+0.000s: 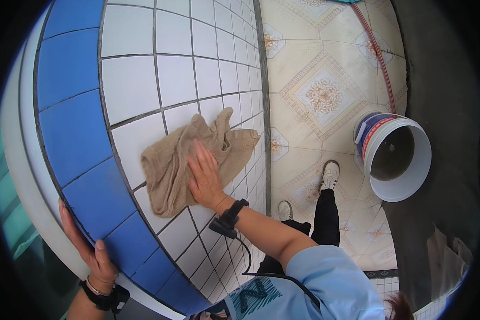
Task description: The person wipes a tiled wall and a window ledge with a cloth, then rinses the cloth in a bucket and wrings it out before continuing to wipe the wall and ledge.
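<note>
My right hand [205, 176] is pressed flat, fingers spread, on a crumpled brown towel [168, 168], holding it against the white wall tiles [132, 90]. Folds of the towel stick up beyond my fingertips. At the lower left, my left hand [94, 256] rests on the outer edge of the blue tile border [102, 196], its thumb apart from the extended fingers. Nothing loose is seen in that hand. Both wrists carry black straps with small devices, and a black cable runs from the right one.
A white bucket [418, 172] of murky liquid stands on the right by the patterned floor's [296, 76] edge. A red-striped pole [378, 52] reaches down to it. Beyond is dark grey ground [444, 92] with a translucent plastic sheet [444, 256]. A pale curved ledge [20, 172] borders the far left.
</note>
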Motion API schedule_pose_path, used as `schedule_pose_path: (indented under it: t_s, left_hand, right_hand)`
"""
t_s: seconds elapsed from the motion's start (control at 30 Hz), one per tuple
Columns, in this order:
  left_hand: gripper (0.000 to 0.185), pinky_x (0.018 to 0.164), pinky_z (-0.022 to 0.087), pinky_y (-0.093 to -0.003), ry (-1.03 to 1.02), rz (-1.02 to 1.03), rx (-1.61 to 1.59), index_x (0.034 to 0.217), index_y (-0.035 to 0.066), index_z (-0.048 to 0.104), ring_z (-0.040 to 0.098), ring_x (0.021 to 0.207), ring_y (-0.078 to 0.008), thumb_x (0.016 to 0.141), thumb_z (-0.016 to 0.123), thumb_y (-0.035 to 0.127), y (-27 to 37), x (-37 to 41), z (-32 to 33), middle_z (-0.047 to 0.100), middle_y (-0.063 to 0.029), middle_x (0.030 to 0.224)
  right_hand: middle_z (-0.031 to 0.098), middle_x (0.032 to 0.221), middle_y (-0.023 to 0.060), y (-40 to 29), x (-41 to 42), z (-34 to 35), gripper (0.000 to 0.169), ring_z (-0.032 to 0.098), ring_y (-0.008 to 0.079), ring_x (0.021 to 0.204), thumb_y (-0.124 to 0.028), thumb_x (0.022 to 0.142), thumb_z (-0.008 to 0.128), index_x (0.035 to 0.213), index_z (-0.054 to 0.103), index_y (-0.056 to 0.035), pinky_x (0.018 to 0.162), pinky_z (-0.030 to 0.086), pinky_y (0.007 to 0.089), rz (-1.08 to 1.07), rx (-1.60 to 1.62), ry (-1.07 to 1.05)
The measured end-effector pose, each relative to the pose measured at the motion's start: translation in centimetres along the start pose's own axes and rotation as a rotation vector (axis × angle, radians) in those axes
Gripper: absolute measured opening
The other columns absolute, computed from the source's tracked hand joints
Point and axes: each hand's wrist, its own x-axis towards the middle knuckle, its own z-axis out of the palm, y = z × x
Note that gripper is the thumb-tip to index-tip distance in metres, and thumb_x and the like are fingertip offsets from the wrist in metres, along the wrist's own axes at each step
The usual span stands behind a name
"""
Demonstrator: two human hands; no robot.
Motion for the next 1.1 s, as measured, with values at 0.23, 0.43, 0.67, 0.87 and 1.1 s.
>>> schedule_pose_path:
  t_s: [0.23, 0.43, 0.67, 0.87, 1.1]
  left_hand:
    - [0.078, 0.116, 0.012, -0.0454, 0.006, 0.04, -0.015, 0.149, -0.004, 0.017, 0.015, 0.145, -0.0337, 0.093, 0.042, 0.043, 0.3, 1.6, 0.3, 0.016, -0.0215, 0.155]
    - [0.077, 0.116, 0.012, -0.0454, 0.007, -0.022, -0.04, 0.149, -0.004, 0.017, 0.016, 0.145, -0.0337, 0.093, 0.042, 0.043, -0.3, -0.3, 0.1, 0.017, -0.0213, 0.156]
    - [0.076, 0.116, 0.012, -0.0454, -0.016, 0.002, -0.014, 0.149, -0.003, 0.017, 0.015, 0.145, -0.0345, 0.094, 0.042, 0.044, -0.5, 0.2, -0.1, 0.016, -0.0224, 0.155]
    - [0.076, 0.116, 0.011, -0.0484, -0.066, -0.038, 0.025, 0.149, -0.003, 0.015, 0.014, 0.145, -0.0381, 0.094, 0.041, 0.043, 0.0, -0.2, -0.6, 0.014, -0.0247, 0.155]
    - [0.082, 0.116, 0.009, -0.0476, -0.112, -0.065, 0.135, 0.149, -0.008, 0.008, 0.011, 0.146, -0.0344, 0.092, 0.04, 0.042, -0.7, -2.6, -2.2, 0.009, -0.0247, 0.156]
  right_hand:
    - [0.025, 0.149, 0.0253, 16.9, -20.4, 3.1, 0.051, 0.026, 0.0406, 0.136, -0.022, 0.097, 0.036, 0.142, 0.03, 0.0011, 0.111, 0.023, 0.0476, 1.158, -0.187, 0.007]
    - [0.042, 0.131, 0.0302, 8.3, -18.6, 3.4, 0.038, 0.039, 0.0466, 0.121, -0.01, 0.089, 0.042, 0.124, 0.049, 0.0035, 0.103, 0.031, 0.0523, 0.841, -0.16, 0.073]
    - [0.041, 0.131, 0.0302, -2.1, 13.2, -0.6, 0.045, 0.036, 0.0478, 0.121, -0.013, 0.084, 0.052, 0.126, 0.052, 0.0036, 0.103, 0.027, 0.0543, -0.256, -0.068, 0.049]
    - [0.029, 0.147, 0.0276, 1.6, 32.6, -2.6, 0.046, 0.026, 0.0395, 0.139, -0.017, 0.087, 0.055, 0.128, 0.048, 0.0018, 0.112, 0.022, 0.0511, -0.551, -0.091, 0.093]
    - [0.027, 0.154, 0.0153, 29.9, 20.7, -6.3, 0.057, 0.029, 0.0318, 0.139, -0.035, 0.101, 0.031, 0.149, 0.024, -0.0052, 0.114, 0.023, 0.0319, 0.557, -0.042, -0.106]
